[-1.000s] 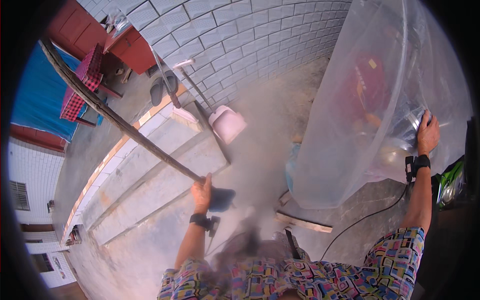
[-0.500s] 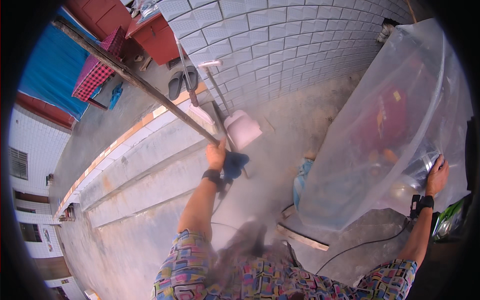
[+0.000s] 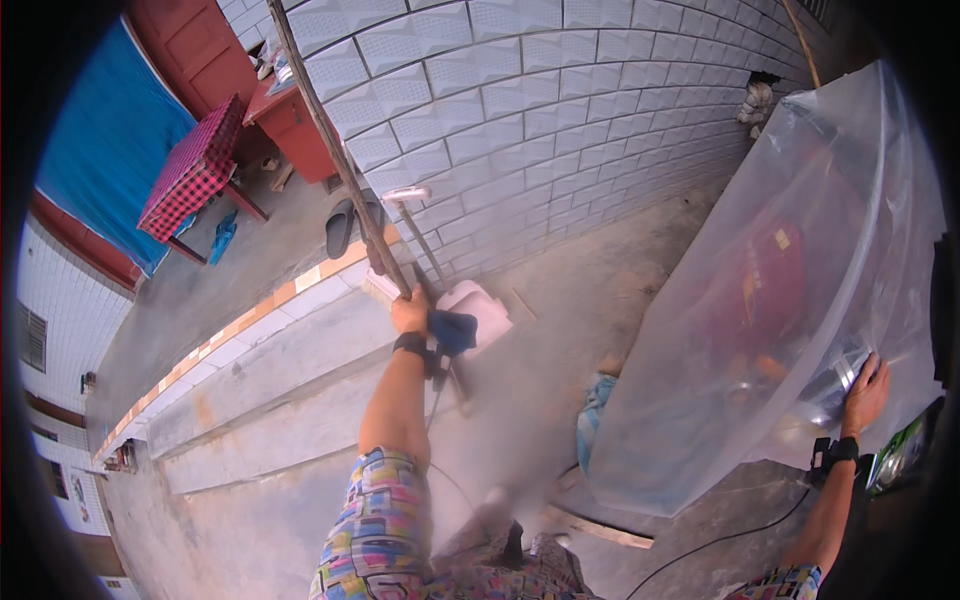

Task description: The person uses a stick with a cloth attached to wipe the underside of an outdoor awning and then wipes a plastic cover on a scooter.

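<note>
My left hand [image 3: 408,312] is wrapped round the lower part of a long, rough wooden pole [image 3: 330,130], which slants up and a little left past the tiled wall. Just beside this hand shows a dark blue thing [image 3: 455,331], blurred. At the right, a large translucent plastic sheet [image 3: 680,400] drapes over something bulky with a dark red body [image 3: 765,285] and a shiny silver part; its kind is hard to make out. My right hand [image 3: 866,395] rests on the sheet near the silver part, its fingers stretched out. Both wrists carry black straps.
Concrete steps [image 3: 250,410] lie left. A pink dustpan [image 3: 480,310] stands by the wall [image 3: 540,110], with grey slippers [image 3: 340,230] above the steps. A wooden strip [image 3: 600,530] and a black cable [image 3: 720,540] lie on the ground. A checked-cloth table [image 3: 190,175] stands far left.
The pole has swung from a strong leftward slant to a steeper one, with my left hand still round it. My right hand stays on the sheet. The view has shifted somewhat.
</note>
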### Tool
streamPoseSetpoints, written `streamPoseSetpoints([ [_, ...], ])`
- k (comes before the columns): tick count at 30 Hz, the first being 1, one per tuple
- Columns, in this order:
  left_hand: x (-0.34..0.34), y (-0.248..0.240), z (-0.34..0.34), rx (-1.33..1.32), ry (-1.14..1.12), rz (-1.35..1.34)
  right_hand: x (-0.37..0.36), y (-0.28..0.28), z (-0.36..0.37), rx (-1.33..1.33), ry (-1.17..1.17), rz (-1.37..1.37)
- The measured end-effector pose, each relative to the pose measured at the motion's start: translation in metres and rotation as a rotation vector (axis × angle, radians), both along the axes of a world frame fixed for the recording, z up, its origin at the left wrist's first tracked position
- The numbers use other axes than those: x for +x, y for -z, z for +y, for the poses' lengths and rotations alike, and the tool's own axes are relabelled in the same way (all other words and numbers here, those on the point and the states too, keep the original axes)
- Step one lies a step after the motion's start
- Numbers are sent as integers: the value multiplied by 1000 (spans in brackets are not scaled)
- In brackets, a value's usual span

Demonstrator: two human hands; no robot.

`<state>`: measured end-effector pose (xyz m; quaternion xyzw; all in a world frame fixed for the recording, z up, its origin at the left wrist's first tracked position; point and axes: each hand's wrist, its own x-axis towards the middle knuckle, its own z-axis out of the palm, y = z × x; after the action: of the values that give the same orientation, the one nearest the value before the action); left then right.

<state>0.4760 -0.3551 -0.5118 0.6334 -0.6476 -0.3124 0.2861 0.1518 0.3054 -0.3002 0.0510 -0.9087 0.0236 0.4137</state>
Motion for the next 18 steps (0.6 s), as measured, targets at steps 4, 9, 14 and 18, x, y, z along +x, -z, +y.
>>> streamPoseSetpoints([
  [4, -8, 2, -15, 88, 54, -124, -2, 3, 5, 29, 17, 48],
  [9, -1, 22, -51, 32, -28, -191, -6, 3, 0, 1, 35, -57],
  [14, 7, 28, -66, 45, 48, -331, -7, 3, 8, 20, -9, -19],
  [18, 26, 48, -54, 60, 63, -323, -7, 1, 6, -22, -2, -98],
])
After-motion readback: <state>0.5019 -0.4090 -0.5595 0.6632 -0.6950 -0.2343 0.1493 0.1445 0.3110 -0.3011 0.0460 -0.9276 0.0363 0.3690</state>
